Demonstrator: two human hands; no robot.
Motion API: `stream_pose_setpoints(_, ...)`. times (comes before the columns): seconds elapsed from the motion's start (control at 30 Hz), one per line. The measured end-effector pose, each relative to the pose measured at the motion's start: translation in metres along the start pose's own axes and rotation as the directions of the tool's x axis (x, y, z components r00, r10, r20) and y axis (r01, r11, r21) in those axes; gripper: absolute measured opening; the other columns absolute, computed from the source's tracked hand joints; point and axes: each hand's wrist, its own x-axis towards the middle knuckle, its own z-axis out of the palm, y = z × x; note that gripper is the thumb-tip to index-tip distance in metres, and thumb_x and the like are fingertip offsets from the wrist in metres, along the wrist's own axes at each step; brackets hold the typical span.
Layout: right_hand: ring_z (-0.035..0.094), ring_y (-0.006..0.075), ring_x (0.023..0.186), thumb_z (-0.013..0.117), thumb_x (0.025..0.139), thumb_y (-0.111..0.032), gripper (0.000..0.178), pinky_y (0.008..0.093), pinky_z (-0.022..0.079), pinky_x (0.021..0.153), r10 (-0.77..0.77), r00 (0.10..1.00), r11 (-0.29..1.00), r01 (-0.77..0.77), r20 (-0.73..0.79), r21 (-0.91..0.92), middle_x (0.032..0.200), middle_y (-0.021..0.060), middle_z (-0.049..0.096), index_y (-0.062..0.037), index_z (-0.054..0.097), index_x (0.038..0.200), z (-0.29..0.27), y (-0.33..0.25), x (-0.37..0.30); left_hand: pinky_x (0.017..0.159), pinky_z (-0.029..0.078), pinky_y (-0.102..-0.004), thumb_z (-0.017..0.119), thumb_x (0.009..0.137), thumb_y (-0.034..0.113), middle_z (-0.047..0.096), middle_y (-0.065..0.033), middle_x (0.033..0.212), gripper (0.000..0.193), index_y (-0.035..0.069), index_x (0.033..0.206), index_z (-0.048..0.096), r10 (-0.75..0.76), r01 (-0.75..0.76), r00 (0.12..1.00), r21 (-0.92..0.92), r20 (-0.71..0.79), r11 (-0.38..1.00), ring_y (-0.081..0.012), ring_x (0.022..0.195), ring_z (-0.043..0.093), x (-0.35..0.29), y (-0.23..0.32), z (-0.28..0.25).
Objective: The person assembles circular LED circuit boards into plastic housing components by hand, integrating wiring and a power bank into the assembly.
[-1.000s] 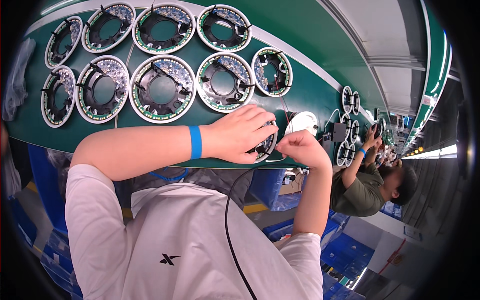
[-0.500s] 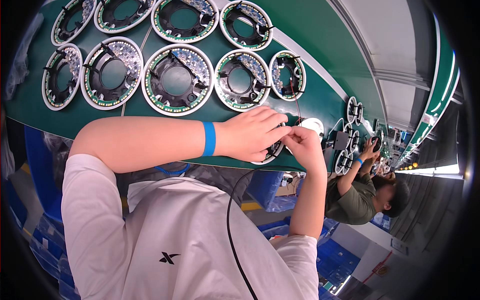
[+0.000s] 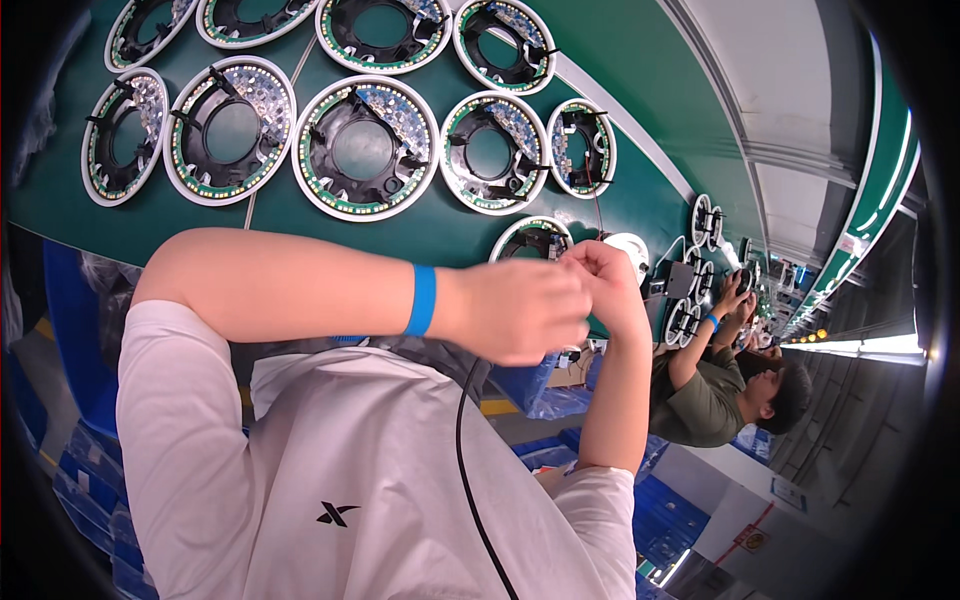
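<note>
My left hand [image 3: 525,312], on the arm with the blue wristband [image 3: 422,300], is blurred by motion in front of the near table edge. Its fingers come up against my right hand [image 3: 612,285], whose thumb and fingers are pinched together; whatever they hold is hidden. Just beyond the left hand lies a round lamp assembly [image 3: 530,236] with a white rim, its near part covered by that hand. A thin wire [image 3: 598,212] runs down toward the right hand from another ring-shaped lamp assembly [image 3: 582,148] with a black frame.
Two rows of similar lamp assemblies [image 3: 366,148] cover the green table [image 3: 200,232]. Past my right hand are a white round part [image 3: 628,250] and a small dark box [image 3: 682,280]. A co-worker [image 3: 715,400] in a dark green shirt works farther right. A black cable [image 3: 462,450] hangs across my front.
My left hand has drawn back toward me off the near lamp assembly, uncovering more of it. The right hand stays near its place, still pinched. The view has shifted slightly.
</note>
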Motion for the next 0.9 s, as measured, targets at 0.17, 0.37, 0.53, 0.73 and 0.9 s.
stream_pose_setpoints(0.17, 0.053, 0.0046, 0.061, 0.073, 0.092, -0.004, 0.009, 0.0261, 0.043, 0.055, -0.097, 0.991, 0.929, 0.057, -0.091, -0.365, 0.067, 0.0015, 0.064, 0.0047, 0.071, 0.091, 0.008, -0.016, 0.007, 0.074, 0.049, -0.0354, 0.064, 0.067, 0.019, 0.05, -0.0037, 0.082, 0.016, 0.011, 0.073, 0.051, 0.29, -0.294, 0.949, 0.016, 0.122, 0.956, -0.0235, 0.078, 0.054, -0.019, 0.029, 0.012)
stream_pose_setpoints(0.37, 0.06, 0.0144, 0.06, 0.074, 0.089, -0.005, 0.01, 0.0319, 0.048, 0.057, -0.17, 0.98, 0.842, 0.091, -0.102, -0.532, 0.069, 0.0102, 0.067, 0.0043, 0.071, 0.089, 0.016, -0.027, 0.008, 0.083, 0.051, -0.0389, 0.063, 0.07, 0.02, 0.052, -0.0034, 0.083, 0.012, 0.011, 0.071, 0.054, 0.32, -0.337, 0.936, 0.108, 0.147, 0.935, -0.0241, 0.084, 0.056, -0.016, 0.018, 0.009)
stream_pose_setpoints(0.53, 0.066, 0.024, 0.061, 0.075, 0.087, -0.003, 0.009, 0.0359, 0.051, 0.059, -0.248, 0.963, 0.799, 0.142, -0.105, -0.584, 0.071, 0.0156, 0.069, 0.0041, 0.069, 0.086, 0.018, -0.022, 0.008, 0.106, 0.051, -0.045, 0.064, 0.081, 0.02, 0.063, -0.0074, 0.099, 0.01, 0.01, 0.083, 0.061, 0.262, -0.312, 0.929, 0.172, 0.263, 0.934, -0.0282, 0.107, 0.063, -0.019, 0.011, 0.012)
stream_pose_setpoints(0.73, 0.068, 0.0297, 0.062, 0.074, 0.086, -0.003, 0.01, 0.038, 0.051, 0.058, -0.361, 0.92, 0.712, 0.165, -0.155, -0.682, 0.072, 0.017, 0.068, 0.0035, 0.068, 0.082, 0.034, -0.025, 0.005, 0.109, 0.049, -0.0397, 0.064, 0.085, 0.017, 0.066, -0.014, 0.122, 0.018, 0.007, 0.099, 0.065, 0.147, -0.227, 0.931, 0.216, 0.334, 0.95, -0.0303, 0.12, 0.063, -0.036, 0.0, 0.02)
stream_pose_setpoints(0.9, 0.068, 0.0264, 0.061, 0.074, 0.088, -0.004, 0.011, 0.0368, 0.052, 0.058, -0.334, 0.921, 0.744, 0.126, -0.202, -0.656, 0.07, 0.0153, 0.069, 0.0029, 0.069, 0.082, 0.039, -0.025, 0.002, 0.109, 0.05, -0.0378, 0.065, 0.084, 0.017, 0.065, -0.0161, 0.128, 0.018, 0.006, 0.099, 0.066, 0.165, -0.252, 0.93, 0.245, 0.329, 0.936, -0.0302, 0.122, 0.062, -0.036, -0.003, 0.02)
